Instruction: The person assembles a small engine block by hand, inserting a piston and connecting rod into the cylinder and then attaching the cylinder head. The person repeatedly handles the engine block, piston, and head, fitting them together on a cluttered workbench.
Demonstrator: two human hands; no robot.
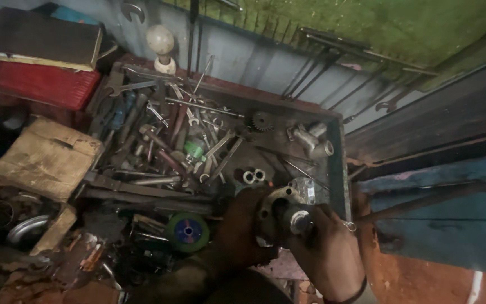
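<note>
My left hand (242,228) grips the side of a round, greasy metal part (274,205) held over the near end of a tool tray (337,169). My right hand (327,253) is closed on the part's front, where a short shiny shaft end (299,220) sticks out. A band sits on my right wrist. The fingers cover the lower half of the part.
The tray holds several wrenches (133,87), sockets (310,138), a small gear (262,120) and rods. A green grinding disc (187,231) lies at the near left. A cardboard box (46,157), a red case (35,81) and a blue bench (445,219) surround it.
</note>
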